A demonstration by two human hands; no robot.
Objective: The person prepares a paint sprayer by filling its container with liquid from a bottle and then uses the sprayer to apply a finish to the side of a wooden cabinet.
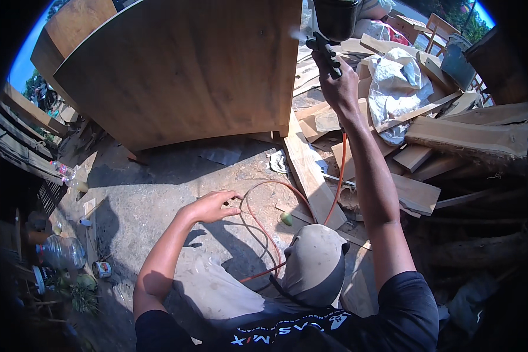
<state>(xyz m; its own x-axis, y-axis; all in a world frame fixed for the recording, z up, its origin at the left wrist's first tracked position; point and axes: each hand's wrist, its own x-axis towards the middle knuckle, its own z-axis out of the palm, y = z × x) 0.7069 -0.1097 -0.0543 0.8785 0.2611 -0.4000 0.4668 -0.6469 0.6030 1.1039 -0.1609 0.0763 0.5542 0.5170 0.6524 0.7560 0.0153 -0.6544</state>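
My right hand (340,85) is raised at the far right of the wooden cabinet, wrapped round the grip of a spray gun (321,47). A dark cup (336,20) sits at the top of the gun, and a faint pale mist shows at its left. In front of me stands the large brown wooden panel (188,76). My left hand (214,206) hovers low above the ground with thumb and fingers apart. Its fingertips come close to a loop of orange hose (270,183); whether they touch it I cannot tell. The hose rises toward the gun behind my right forearm.
Wooden boards and offcuts (469,138) are heaped at the right, with a white sack (399,76) on them. A long plank (311,170) lies beside the panel's corner. Plastic bottles (61,252) and a small can (101,269) stand at the left. A green fruit-like object (286,218) lies near my knee.
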